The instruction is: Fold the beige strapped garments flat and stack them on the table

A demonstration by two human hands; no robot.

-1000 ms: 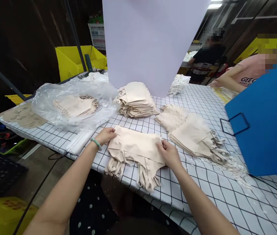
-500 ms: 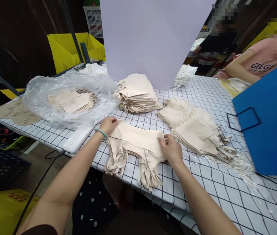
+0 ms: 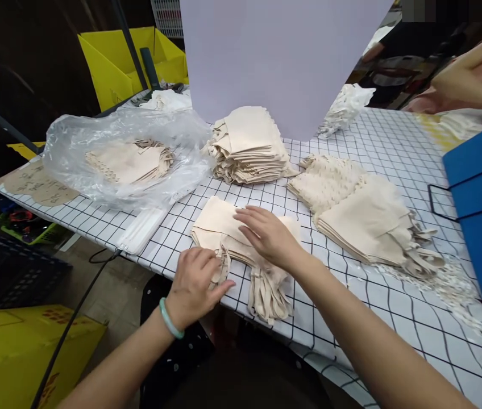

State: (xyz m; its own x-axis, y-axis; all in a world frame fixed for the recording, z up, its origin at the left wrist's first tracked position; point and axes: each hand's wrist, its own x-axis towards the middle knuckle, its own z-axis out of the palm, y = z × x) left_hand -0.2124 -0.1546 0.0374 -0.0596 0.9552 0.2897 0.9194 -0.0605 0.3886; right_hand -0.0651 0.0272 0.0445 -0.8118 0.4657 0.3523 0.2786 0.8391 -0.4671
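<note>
In front of me on the checked tablecloth (image 3: 313, 324) lies a small stack of cream strappy garments (image 3: 213, 216), its strap bundles hanging towards the table's near edge. My right hand (image 3: 266, 234) is spread over the middle of the stack, fingers stretched out. Lower down, my left hand (image 3: 196, 284), with a pale green bangle (image 3: 170, 319) on its wrist, rests over the left strap bundle. Its thumb stands apart and the fingertips partly cover the straps. A taller pile of cream garments (image 3: 249, 142) sits behind, and a fanned pile (image 3: 360, 221) lies to the right.
A clear plastic bag (image 3: 70, 142) holding more cream pieces lies at the left, near a white power strip (image 3: 142, 230) with a black cord. A pale board (image 3: 266, 62) stands at the back. On the right are a blue panel (image 3: 480, 227), fabric scraps (image 3: 449, 289) and a person's arm (image 3: 466, 79).
Both hands have let go of the upper corners of the garment stack. My left hand has come down to the straps; my right has moved inward over the fabric. The view has shifted slightly.
</note>
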